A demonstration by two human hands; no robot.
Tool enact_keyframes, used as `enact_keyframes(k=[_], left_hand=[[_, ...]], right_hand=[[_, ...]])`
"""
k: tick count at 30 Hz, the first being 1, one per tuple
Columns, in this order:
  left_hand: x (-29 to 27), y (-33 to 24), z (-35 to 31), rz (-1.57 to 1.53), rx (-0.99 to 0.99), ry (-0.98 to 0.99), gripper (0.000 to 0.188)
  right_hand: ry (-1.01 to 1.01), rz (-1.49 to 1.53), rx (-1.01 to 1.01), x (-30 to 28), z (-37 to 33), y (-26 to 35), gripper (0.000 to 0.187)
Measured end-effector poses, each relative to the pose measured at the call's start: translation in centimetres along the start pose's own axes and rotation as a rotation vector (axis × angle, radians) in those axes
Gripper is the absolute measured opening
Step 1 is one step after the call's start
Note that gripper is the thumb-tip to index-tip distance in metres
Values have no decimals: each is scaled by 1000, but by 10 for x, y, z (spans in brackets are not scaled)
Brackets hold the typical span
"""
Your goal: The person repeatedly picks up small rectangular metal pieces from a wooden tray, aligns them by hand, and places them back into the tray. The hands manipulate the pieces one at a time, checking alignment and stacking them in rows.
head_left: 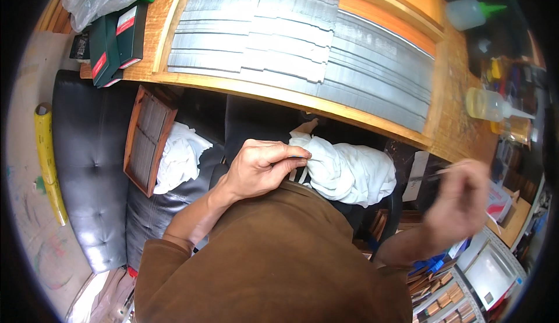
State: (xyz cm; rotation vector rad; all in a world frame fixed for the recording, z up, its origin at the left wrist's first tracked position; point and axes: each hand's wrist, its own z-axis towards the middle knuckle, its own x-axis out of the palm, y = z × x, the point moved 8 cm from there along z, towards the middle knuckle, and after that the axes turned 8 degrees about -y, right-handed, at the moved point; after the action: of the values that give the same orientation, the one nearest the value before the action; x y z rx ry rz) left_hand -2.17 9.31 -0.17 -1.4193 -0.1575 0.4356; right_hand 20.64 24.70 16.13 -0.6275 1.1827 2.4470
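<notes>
My left hand [265, 169] is in front of my body, thumb and forefinger pinched together. A thin dark edge shows at the fingertips, too small to name. Just to the right of these fingertips a crumpled white cloth [355, 171] lies over my lap. My right hand [460, 198] is out to the right, smeared by motion, so its fingers cannot be made out. Beyond both hands, a shallow wooden tray [279, 93] on the bench bears rows of thin grey metal strips [291, 32], packed side by side.
A smaller wooden frame [133, 131] of dark strips and another white cloth [180, 157] rest on the black padded seat [87, 166] at left. Dark green boxes [129, 35] lie at the bench's left end. Squeeze bottles [486, 105] stand at right. A yellow roll [46, 148] is far left.
</notes>
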Motion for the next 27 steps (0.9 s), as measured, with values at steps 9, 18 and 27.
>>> enact_keyframes(k=[9, 18, 27], left_hand=[[1, -1, -4, -12, -31, -16, 22], [0, -8, -2, 5, -45, 1, 24], [3, -6, -2, 7, 20, 40, 28]], right_hand=[[414, 220, -69, 68, -23, 23, 17], [499, 553, 130, 138, -95, 12, 16], [521, 612, 171, 141, -97, 9, 16]])
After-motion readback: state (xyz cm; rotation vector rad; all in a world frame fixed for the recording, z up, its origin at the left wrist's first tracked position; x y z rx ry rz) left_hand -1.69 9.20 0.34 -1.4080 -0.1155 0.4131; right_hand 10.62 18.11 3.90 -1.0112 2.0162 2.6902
